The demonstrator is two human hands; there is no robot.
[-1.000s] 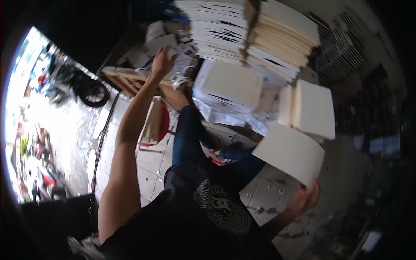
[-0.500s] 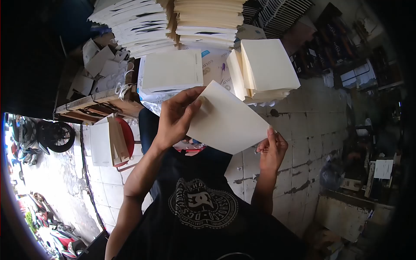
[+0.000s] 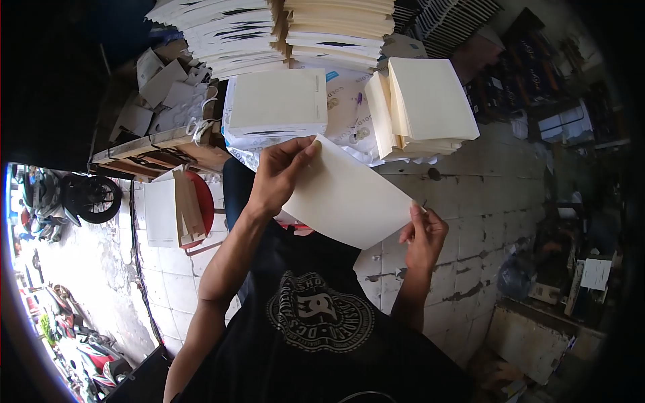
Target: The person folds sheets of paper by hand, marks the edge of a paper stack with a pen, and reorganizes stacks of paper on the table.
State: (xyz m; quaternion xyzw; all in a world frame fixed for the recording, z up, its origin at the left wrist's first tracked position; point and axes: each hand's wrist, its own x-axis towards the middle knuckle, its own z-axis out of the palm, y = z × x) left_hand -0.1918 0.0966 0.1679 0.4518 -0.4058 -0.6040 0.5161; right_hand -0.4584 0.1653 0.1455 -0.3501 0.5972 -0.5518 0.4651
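Note:
A blank cream paper piece, perhaps a folded sheet or thin booklet, is held tilted in front of my chest. My left hand pinches its upper left corner between thumb and fingers. At the opposite, right corner, my right hand grips the edge with thumb and fingertips, the other fingers curled. A small dark sliver shows by the right thumb; I cannot make out what it is. Just beyond the hands lies a flat stack of cream sheets on a printed white wrapper. To its right stands a pile of folded booklets.
Tall paper stacks rise at the back. On the left, a wooden crate holds paper scraps, and a red stool bears more booklets. A purple pen lies on the wrapper. Motorbikes stand outside at far left.
My left fingers have shifted nearer the paper's top corner, and the paper has tilted slightly. The whole view has shifted a little; both hands keep hold of the paper.

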